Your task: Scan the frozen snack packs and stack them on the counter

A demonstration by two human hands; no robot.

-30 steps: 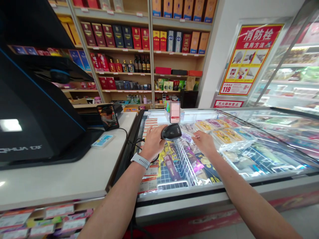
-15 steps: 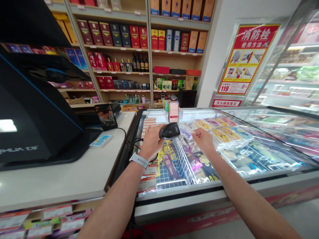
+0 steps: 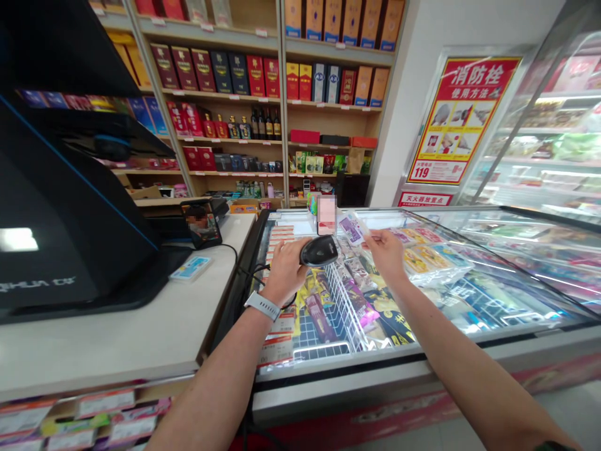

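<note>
My left hand, with a white smartwatch on its wrist, is closed around a black handheld barcode scanner. The scanner's nose points right, toward a small purple-and-white packet. My right hand pinches that packet by one end, holding it up above the glass top of a chest freezer. Beneath both hands, bagged frozen snacks and a white wire basket divider show through the glass.
A white checkout counter with a black till and a small screen stands left. Liquor shelves rise behind. A blurred card stands at the freezer's far edge. Right are a red poster and a glass-fronted fridge.
My right hand has lifted the packet higher and farther from me. The scanner stays in my left hand, almost unmoved relative to the freezer.
</note>
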